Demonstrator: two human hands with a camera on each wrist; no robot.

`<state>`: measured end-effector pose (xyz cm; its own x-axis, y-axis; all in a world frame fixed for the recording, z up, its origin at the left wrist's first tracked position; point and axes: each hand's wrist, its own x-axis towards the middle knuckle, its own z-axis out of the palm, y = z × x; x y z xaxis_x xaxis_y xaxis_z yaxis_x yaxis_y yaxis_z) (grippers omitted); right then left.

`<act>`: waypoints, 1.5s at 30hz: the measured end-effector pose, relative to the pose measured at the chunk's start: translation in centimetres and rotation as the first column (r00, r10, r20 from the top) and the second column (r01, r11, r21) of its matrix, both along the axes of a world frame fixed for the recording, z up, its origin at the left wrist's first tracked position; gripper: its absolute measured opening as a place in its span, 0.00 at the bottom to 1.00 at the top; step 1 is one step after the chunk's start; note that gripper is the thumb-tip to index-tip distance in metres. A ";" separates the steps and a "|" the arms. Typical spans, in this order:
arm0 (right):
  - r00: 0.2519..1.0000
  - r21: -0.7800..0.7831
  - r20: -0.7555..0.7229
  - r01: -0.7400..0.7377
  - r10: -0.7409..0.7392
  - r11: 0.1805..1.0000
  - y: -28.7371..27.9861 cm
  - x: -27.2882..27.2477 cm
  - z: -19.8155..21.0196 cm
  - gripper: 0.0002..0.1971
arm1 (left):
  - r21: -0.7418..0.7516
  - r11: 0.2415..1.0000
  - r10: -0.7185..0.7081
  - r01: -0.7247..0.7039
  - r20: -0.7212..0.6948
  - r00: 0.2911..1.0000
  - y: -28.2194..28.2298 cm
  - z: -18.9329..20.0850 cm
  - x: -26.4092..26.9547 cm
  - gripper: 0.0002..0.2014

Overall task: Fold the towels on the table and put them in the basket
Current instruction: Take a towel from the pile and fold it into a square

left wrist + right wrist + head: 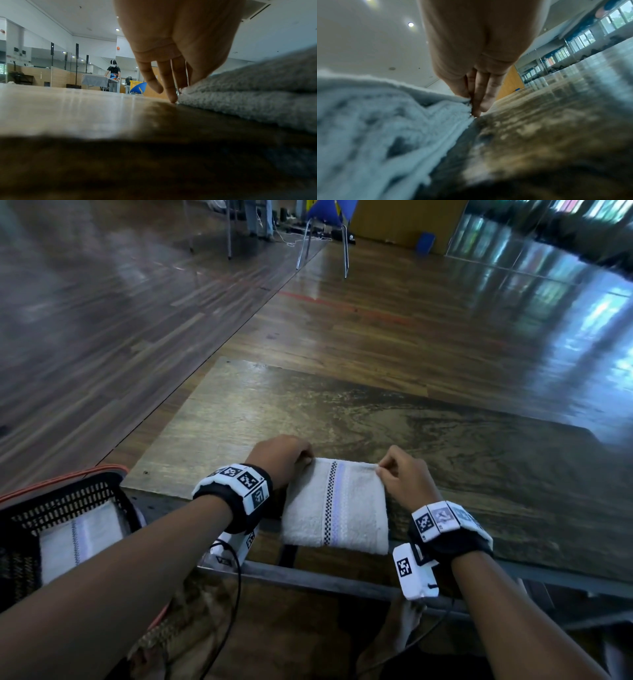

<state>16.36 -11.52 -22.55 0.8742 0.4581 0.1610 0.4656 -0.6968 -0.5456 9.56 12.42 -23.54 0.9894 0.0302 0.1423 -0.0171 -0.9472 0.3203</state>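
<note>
A white towel with a checked and lilac stripe lies folded near the front edge of the wooden table. My left hand pinches its far left corner, and my right hand pinches its far right corner. In the left wrist view the fingers reach down to the table at the edge of the stacked towel layers. The right wrist view has the fingertips nipping the towel corner. A black basket at the lower left holds another folded towel.
The table's metal front rail runs below the towel. A blue chair stands on the wooden floor far behind the table. Two people work at another table across the room. Cables hang from both wrist cameras.
</note>
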 end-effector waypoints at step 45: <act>0.801 -0.137 -0.448 0.378 -0.397 0.916 -0.5 -4.6 0.1 0.25 | -0.207 0.918 0.216 -0.338 -0.453 0.865 -3.0 1.1 -4.7 0.30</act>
